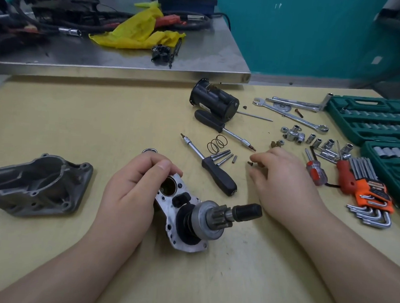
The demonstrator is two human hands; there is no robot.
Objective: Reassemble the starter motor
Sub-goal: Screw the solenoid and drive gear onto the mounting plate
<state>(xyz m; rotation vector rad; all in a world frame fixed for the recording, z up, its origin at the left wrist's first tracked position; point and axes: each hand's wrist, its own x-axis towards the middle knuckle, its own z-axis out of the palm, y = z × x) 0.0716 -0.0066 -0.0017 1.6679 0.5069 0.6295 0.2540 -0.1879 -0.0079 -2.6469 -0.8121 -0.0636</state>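
My left hand [132, 189] has its fingers clamped on the gear housing [190, 220] on the table [80, 122]; my right hand [283, 179] reaches with fingers apart toward a small screw [249, 163].

The left hand [132, 182] is curled around the gear housing [179, 210], while the right hand [283, 179], fingers loosely bent, is held just beyond it.

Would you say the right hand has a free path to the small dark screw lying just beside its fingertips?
Probably yes: the right hand hovers open just beside the small screw, with only bare tabletop between them. The black-handled screwdriver lies farther left, out of the way.
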